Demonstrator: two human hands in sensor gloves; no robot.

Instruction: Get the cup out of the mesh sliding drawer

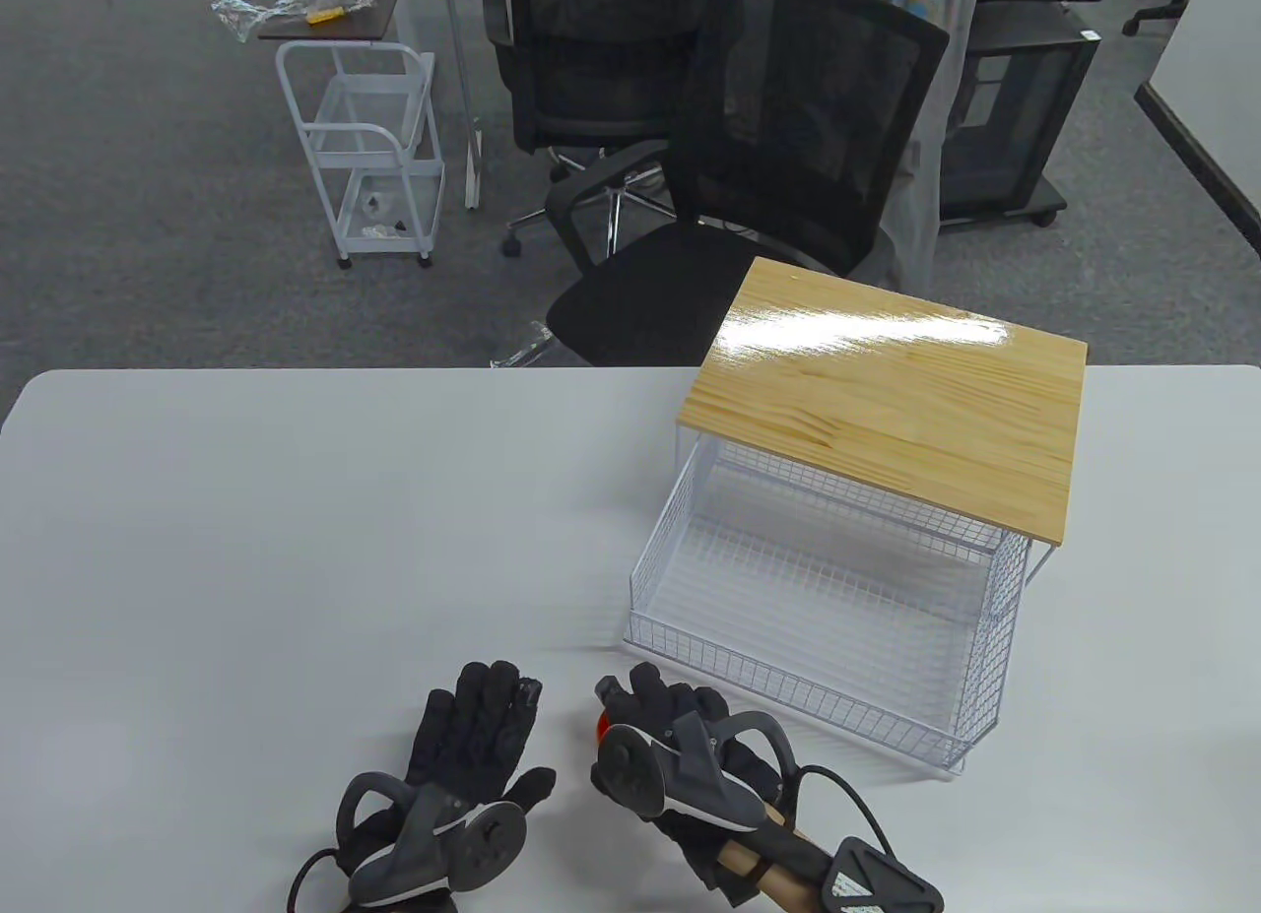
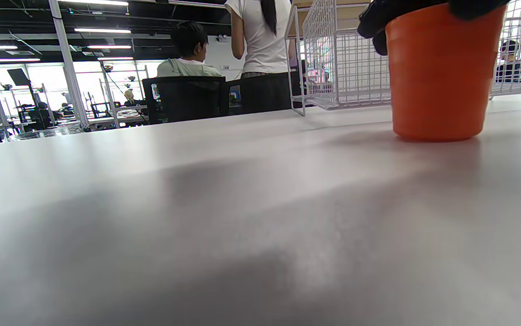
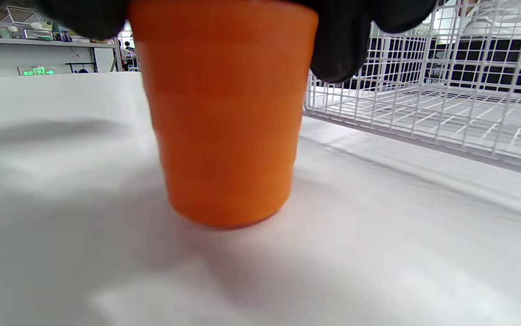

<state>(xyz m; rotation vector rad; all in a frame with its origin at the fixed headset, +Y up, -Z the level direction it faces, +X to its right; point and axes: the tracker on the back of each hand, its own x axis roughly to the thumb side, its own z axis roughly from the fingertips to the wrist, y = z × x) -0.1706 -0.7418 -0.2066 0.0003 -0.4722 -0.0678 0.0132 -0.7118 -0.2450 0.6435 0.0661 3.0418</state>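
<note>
Cup [image 3: 224, 113] upright on table [image 1: 246, 519], right hand [image 1: 680, 746] gripping its rim from above

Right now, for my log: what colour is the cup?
Orange cup, clearest in the right wrist view.

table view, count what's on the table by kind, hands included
gloved hands: 2 (left hand lies flat on the table, right hand grips the cup)
orange cup: 1
mesh sliding drawer: 1
wooden top over it: 1
total: 5
</note>
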